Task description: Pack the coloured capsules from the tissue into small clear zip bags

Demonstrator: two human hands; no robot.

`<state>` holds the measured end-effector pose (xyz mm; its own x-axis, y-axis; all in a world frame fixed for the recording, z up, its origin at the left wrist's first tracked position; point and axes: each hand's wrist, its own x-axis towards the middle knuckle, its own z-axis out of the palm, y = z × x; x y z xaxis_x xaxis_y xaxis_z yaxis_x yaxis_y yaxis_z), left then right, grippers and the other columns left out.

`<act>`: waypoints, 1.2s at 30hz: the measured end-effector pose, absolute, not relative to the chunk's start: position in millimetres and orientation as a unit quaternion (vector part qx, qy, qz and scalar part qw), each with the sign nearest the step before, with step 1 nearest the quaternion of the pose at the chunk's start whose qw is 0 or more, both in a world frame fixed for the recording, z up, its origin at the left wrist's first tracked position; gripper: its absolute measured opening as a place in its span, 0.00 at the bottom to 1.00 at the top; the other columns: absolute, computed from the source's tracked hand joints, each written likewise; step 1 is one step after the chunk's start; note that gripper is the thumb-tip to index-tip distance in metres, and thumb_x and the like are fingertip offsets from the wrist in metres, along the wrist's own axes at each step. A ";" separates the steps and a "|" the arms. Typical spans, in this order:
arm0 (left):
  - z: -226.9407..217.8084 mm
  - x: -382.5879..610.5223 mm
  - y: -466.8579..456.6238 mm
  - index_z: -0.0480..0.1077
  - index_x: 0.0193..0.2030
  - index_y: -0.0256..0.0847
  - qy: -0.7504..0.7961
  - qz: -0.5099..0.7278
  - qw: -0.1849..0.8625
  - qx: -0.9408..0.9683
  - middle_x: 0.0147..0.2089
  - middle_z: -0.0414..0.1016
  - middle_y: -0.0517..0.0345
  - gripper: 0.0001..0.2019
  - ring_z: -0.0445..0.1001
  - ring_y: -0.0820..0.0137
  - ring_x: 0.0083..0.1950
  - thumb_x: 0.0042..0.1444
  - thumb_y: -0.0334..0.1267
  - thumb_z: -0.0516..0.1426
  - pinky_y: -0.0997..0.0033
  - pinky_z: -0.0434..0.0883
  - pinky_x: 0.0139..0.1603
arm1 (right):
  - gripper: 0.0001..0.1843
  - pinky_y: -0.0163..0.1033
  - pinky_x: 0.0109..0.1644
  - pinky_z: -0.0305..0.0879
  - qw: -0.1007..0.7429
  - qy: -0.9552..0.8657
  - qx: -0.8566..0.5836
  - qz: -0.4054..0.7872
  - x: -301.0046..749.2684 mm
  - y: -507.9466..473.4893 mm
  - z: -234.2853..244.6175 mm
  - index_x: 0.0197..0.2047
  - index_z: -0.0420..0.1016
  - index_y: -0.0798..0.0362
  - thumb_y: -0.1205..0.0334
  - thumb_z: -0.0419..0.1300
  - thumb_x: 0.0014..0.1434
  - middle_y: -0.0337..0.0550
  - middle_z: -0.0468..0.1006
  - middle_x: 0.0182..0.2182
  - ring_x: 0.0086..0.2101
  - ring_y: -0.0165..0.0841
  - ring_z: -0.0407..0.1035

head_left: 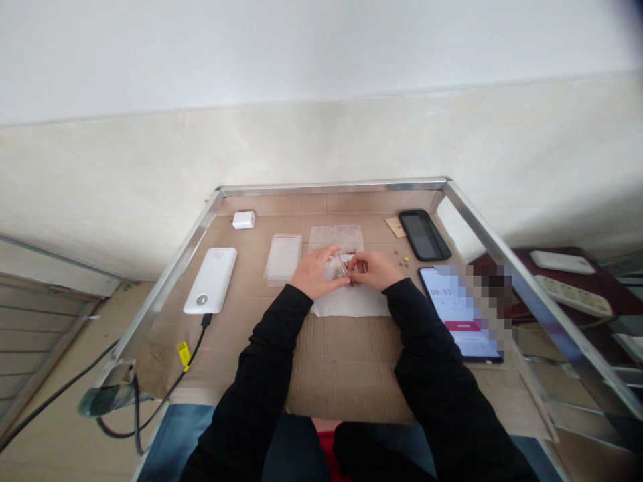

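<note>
Black sleeves cross the cardboard-lined worktop. From the left: a white power bank, flat zip-lock bags, the left hand holding a clear plastic bag above white paper, the right hand at that bag (its grip too small to tell), loose pellets, and a smartphone showing a timer.

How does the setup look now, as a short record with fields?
Left hand: thumb and fingers around a clear bag
Right hand: fingertips gathered at that bag
Beneath: white sheet
Other bags: left of and beyond the hands
Lit phone: right side
Power bank: left side, cable plugged in
Charger: far left corner
</note>
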<state>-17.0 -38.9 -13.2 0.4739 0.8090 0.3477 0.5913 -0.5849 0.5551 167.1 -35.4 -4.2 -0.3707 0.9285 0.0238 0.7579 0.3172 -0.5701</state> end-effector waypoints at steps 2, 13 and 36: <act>-12.8 -16.8 -39.2 0.56 0.51 0.40 0.414 0.299 0.184 0.840 0.46 0.67 0.53 0.31 0.68 0.67 0.42 0.41 0.50 0.59 0.63 0.65 0.46 | 0.07 0.30 0.23 0.49 0.209 -0.779 -0.528 0.265 169.2 -34.7 -3.3 0.26 0.71 0.55 0.60 0.57 0.46 0.35 0.65 0.16 0.19 0.24 0.58; -14.7 -13.5 -39.2 0.56 0.51 0.40 0.392 0.328 0.200 0.836 0.46 0.67 0.52 0.33 0.69 0.67 0.40 0.40 0.52 0.59 0.61 0.66 0.44 | 0.11 0.30 0.20 0.48 0.309 -0.717 -0.482 0.398 165.5 -33.7 -2.2 0.28 0.69 0.58 0.58 0.58 0.46 0.32 0.60 0.14 0.17 0.22 0.53; -7.0 -15.4 -42.1 0.53 0.54 0.41 0.436 0.382 0.182 0.794 0.51 0.64 0.49 0.32 0.67 0.65 0.47 0.44 0.49 0.58 0.65 0.67 0.41 | 0.15 0.31 0.24 0.48 0.169 -0.770 -0.562 0.250 180.3 -32.2 -9.1 0.35 0.72 0.53 0.53 0.59 0.45 0.36 0.70 0.19 0.20 0.26 0.61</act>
